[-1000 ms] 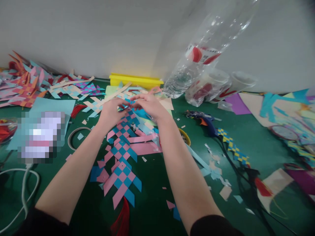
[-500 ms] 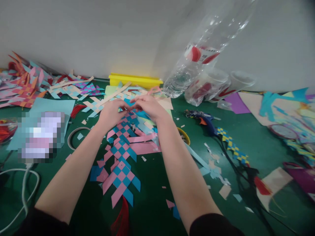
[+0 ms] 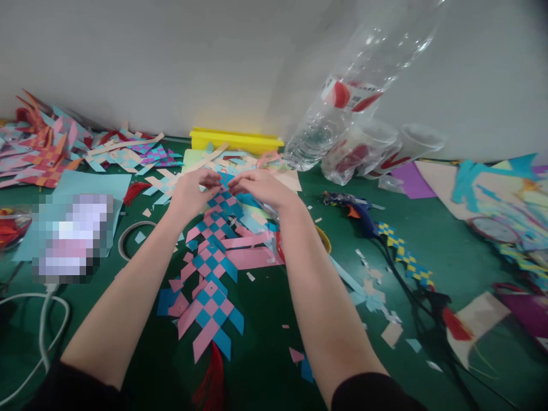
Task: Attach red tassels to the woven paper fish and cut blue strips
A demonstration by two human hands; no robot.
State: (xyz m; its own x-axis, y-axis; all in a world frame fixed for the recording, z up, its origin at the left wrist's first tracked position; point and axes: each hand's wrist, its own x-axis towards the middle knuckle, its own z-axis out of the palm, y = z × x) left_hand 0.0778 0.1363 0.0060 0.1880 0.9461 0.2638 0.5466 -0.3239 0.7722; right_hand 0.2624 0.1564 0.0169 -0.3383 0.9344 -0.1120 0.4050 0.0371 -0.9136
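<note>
Watching the far tip of this pink-and-blue woven paper chain (image 3: 210, 261).
It's lying on the green table (image 3: 261, 325), left hand (image 3: 192, 195) and right hand (image 3: 264, 188) at that end; I can't tell if either's pinching. A careless tug could probably loosen the weave.

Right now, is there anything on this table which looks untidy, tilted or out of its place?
Yes: loose paper scraps lie scattered on the green table, especially at right, like uncleared litter. The plastic bottle also appears tilted, though lens distortion may cause that.
</note>
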